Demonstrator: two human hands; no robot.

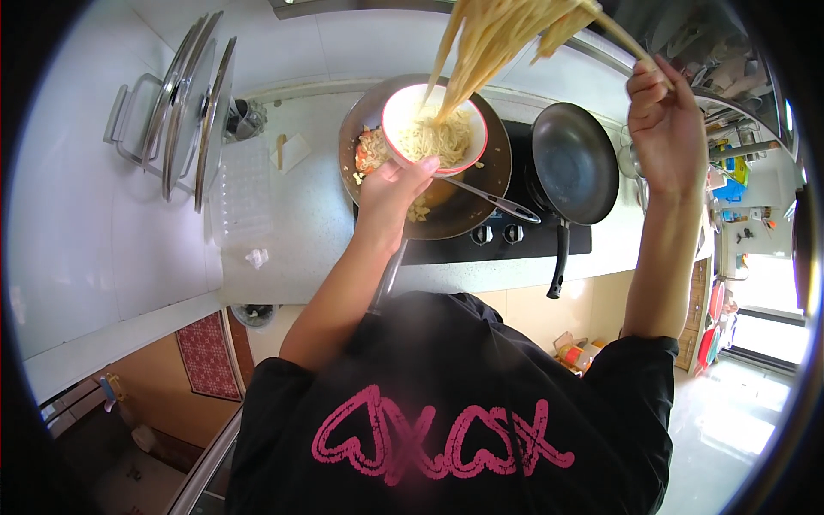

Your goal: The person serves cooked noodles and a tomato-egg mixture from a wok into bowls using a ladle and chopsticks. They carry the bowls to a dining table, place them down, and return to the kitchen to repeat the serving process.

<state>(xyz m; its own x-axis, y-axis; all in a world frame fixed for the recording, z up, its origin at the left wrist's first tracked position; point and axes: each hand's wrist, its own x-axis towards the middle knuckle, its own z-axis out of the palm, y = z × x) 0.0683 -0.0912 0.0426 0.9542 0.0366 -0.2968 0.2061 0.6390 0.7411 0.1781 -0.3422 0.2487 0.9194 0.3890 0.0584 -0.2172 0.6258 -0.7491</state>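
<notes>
My left hand (396,196) grips the near rim of a white bowl with a red edge (394,122), held above a wok (496,174). Noodles (434,138) lie in the bowl. Raised at the upper right, my right hand (669,129) holds chopsticks (627,38). From their far end a long bundle of noodles (489,45) hangs, its lower strands reaching into the bowl. Inside the wok are egg-like pieces and red bits, perhaps tomato (371,151), some liquid and a utensil with a metal handle (508,207). The bowl hides part of the wok.
A frying pan (573,164) sits right of the wok on a black cooktop (444,254) with knobs. Pot lids (187,109) stand in a wall rack at left. A clear plastic tray (243,187), crumpled tissue (257,258) and metal cup (244,122) are on the counter.
</notes>
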